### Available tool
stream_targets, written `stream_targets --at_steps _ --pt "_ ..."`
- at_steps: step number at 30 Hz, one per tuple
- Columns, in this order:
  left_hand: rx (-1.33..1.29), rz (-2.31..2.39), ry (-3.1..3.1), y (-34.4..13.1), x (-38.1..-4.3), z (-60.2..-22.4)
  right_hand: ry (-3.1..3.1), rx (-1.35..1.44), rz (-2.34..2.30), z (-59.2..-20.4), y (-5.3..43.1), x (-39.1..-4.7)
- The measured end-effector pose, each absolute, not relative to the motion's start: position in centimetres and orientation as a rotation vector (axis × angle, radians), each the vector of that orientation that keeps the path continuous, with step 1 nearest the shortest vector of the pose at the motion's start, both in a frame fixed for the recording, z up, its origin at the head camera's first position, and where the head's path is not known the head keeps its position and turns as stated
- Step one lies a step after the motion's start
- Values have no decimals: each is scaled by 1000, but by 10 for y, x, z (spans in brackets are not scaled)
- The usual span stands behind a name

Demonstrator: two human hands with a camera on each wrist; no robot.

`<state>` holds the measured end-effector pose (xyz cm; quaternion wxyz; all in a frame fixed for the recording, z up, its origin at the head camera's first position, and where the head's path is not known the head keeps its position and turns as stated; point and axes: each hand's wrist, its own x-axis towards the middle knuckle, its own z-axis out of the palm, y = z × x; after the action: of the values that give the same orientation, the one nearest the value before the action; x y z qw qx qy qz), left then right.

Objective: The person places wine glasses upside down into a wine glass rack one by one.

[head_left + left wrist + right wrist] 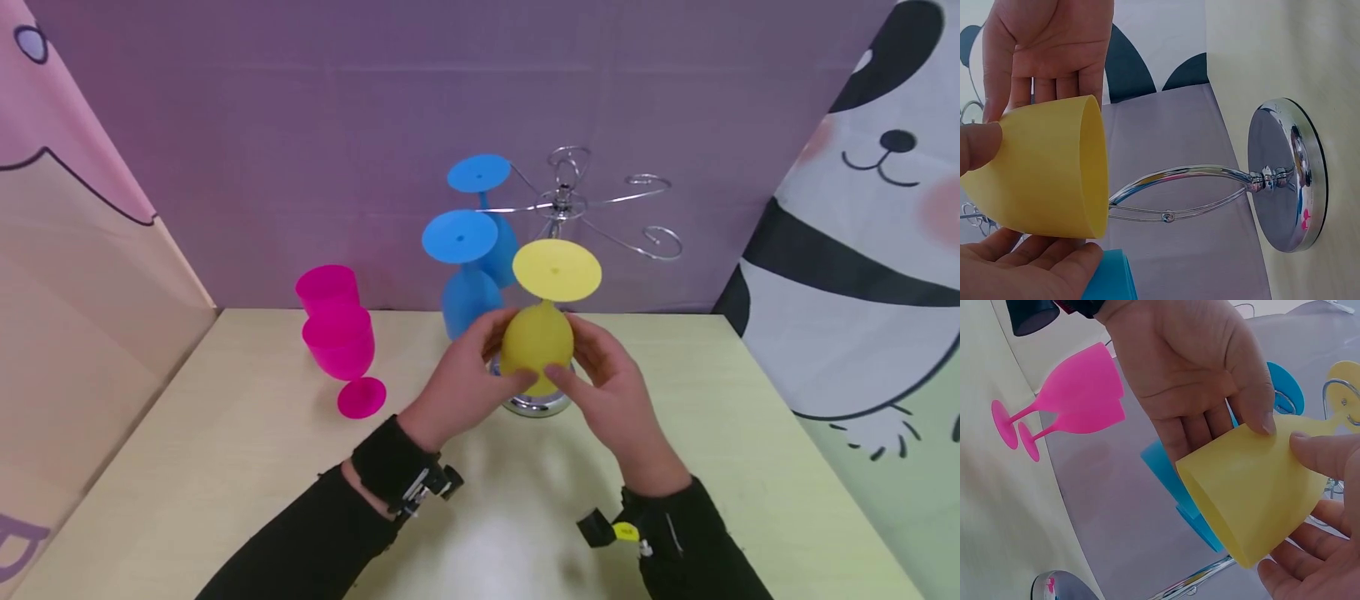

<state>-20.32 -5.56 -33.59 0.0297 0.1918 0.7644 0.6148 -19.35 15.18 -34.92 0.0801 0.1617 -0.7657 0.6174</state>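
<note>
Both hands hold a yellow plastic goblet (537, 333) turned upside down, its foot up and its rim downward. My left hand (465, 379) grips the bowl from the left, and my right hand (611, 387) from the right, both thumbs on the near side. A chrome goblet rack (564, 204) with several curled wire arms rises behind it. In the right wrist view, one arm's curl (1329, 394) overlaps the yellow stem just by the foot. Two blue goblets (471, 300) hang upside down from arms at the rack's left.
Two pink goblets (339, 342) stand upright on the pale table (247, 500), left of the rack. The rack's round chrome base (1291, 175) rests on the table beneath the yellow goblet. Curled arms at the right (660, 242) carry nothing. A purple backdrop (300, 150) stands close behind.
</note>
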Motion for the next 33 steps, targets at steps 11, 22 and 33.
stream_targets --at_steps 11,22,33 --pt "576 1884 2422 -59 -195 -335 -2300 475 1834 -348 151 -191" --pt "534 1923 2462 -71 -174 -331 -2263 468 1854 -341 155 -178" --pt "553 1993 2505 -87 -140 -337 -2227 462 1810 -331 153 -154"
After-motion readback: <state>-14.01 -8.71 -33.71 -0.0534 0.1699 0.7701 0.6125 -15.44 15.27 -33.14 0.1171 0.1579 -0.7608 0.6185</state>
